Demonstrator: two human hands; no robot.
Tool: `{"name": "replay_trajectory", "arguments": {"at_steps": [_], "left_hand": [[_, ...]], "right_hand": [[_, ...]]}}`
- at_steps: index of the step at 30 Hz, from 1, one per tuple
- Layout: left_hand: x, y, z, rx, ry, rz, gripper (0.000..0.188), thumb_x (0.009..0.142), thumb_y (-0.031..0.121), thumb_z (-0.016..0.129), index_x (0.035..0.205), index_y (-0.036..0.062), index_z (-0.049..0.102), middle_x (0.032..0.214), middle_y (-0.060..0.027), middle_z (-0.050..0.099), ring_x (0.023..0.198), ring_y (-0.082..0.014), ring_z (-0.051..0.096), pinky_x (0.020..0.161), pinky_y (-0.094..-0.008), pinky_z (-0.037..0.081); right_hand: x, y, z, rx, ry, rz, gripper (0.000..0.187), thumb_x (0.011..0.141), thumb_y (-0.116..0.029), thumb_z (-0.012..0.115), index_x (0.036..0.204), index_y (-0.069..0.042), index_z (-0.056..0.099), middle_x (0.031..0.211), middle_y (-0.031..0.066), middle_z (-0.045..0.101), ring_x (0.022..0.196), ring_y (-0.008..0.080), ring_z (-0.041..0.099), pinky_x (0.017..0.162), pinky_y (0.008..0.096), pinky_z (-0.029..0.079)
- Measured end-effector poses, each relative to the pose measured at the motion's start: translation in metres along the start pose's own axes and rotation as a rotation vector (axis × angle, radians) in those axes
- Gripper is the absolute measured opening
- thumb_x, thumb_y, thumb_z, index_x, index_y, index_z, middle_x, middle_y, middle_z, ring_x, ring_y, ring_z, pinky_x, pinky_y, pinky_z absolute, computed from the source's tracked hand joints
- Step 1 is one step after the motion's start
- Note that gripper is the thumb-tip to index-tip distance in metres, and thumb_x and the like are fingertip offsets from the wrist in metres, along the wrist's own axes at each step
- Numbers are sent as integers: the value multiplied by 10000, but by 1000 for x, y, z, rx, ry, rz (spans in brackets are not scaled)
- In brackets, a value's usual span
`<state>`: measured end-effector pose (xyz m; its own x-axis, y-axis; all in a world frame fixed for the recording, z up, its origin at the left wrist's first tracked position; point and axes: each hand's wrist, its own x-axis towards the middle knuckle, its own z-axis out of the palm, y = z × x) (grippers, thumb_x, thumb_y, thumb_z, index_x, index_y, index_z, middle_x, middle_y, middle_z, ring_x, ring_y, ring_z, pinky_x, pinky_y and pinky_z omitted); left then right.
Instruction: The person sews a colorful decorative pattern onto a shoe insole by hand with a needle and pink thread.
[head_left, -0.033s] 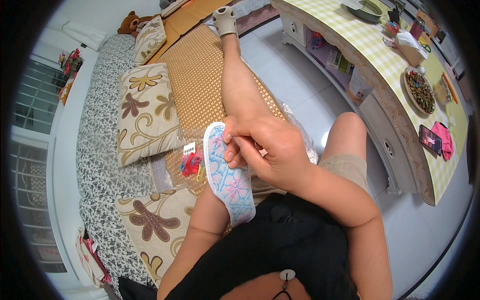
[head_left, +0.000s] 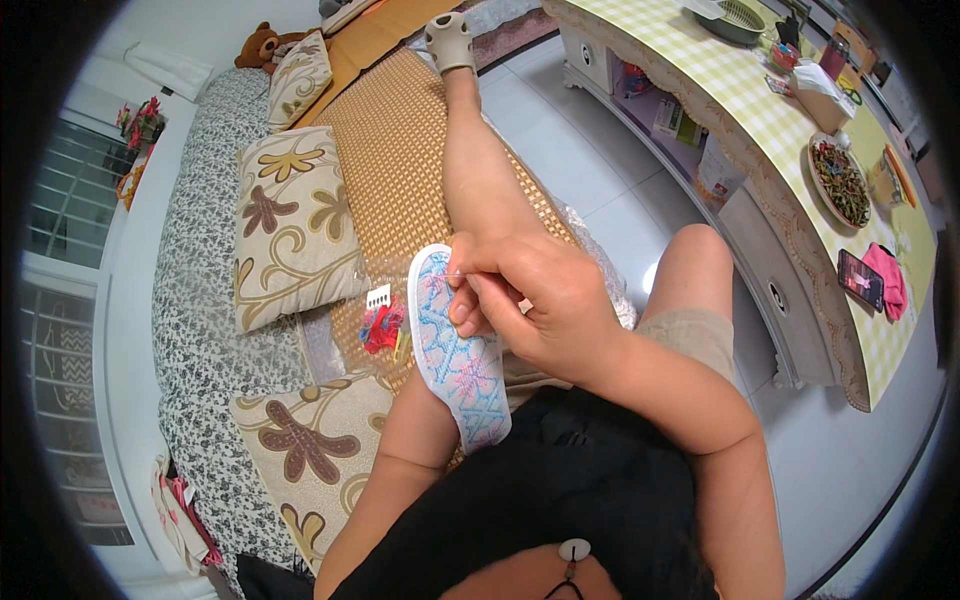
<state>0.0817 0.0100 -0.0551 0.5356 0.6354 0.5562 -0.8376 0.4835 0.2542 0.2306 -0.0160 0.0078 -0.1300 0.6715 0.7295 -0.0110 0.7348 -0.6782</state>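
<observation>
An embroidered insole (head_left: pixel 462 370), white-rimmed with blue lattice stitching and pink flowers, is held tilted above my lap. My left hand (head_left: pixel 463 302) grips it near its upper end; most of that hand is hidden behind the insole and my right hand. Over the insole's right edge, my right hand (head_left: pixel 545 290) is closed, thumb and forefinger pinched on a fine pale strand. Whether this is a needle or thread is too small to tell. Left of the insole lie bundled red and blue threads (head_left: pixel 382 328) and a small white slotted card (head_left: pixel 378 297) on clear plastic.
My leg stretches along the woven mat (head_left: pixel 385 130) on the couch. Patterned cushions (head_left: pixel 295 220) lie at the left. To the right stands a table with a checked cloth (head_left: pixel 810 190), bearing a plate of food (head_left: pixel 840 182), a phone (head_left: pixel 860 280) and a pink cloth (head_left: pixel 886 280).
</observation>
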Motion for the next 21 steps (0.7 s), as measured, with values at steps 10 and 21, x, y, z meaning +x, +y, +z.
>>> {"name": "replay_trajectory", "arguments": {"at_steps": [10, 21], "left_hand": [[-7, -12, -4, -89, 50, 1, 130, 964, 141, 436, 879, 47, 463, 638, -96, 563, 474, -172, 534, 408, -260, 396], [-26, -15, 2, -53, 309, 95, 145, 949, 168, 488, 885, 40, 471, 645, -89, 564, 478, -170, 534, 394, -254, 381]], "right_hand": [[-2, 1, 6, -4, 12, 32, 83, 789, 19, 607, 854, -29, 593, 733, 100, 619, 666, 256, 627, 596, 339, 494], [-2, 4, 4, -18, 16, 9, 102, 790, 44, 618, 872, -14, 636, 730, 103, 630, 639, 233, 633, 561, 308, 493]]}}
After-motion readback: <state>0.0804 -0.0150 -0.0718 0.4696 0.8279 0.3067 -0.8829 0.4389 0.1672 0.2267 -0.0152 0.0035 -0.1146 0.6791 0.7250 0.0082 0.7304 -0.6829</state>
